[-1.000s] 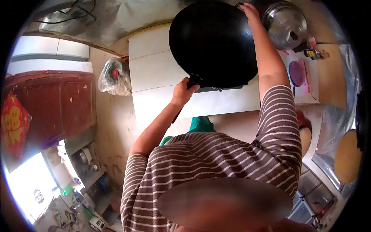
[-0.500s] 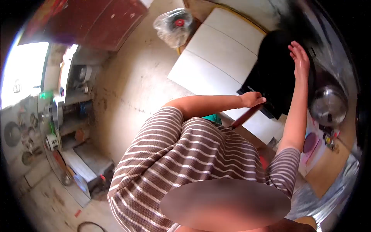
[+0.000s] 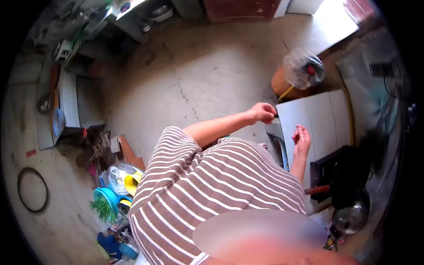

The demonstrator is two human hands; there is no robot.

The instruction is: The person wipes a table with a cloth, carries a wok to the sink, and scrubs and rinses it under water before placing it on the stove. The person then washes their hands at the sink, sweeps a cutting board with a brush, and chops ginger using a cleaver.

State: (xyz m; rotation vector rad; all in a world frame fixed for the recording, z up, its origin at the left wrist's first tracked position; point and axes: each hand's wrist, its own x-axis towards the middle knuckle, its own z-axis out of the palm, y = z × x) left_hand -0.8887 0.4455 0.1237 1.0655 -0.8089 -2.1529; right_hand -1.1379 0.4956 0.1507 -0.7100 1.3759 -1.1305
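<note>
My left hand is held out beside the near left corner of the white tiled counter. Its fingers are curled together, and I cannot make out what, if anything, is between them. Over the counter's near edge is my right hand, its fingers loosely apart with nothing visible in them. To the right of it, a black wok sits on a dark stove. A red-brown handle sticks out toward me, touched by neither hand.
A shiny metal lid lies beside the wok. Clear plastic covers the top of a rounded orange-brown object past the counter. Basins, a turquoise one among them, and greens stand at lower left. A black ring lies on the floor.
My view and body have turned left. My left hand has come away from the red-brown handle, and my right hand has drawn back from over the wok toward the counter edge.
</note>
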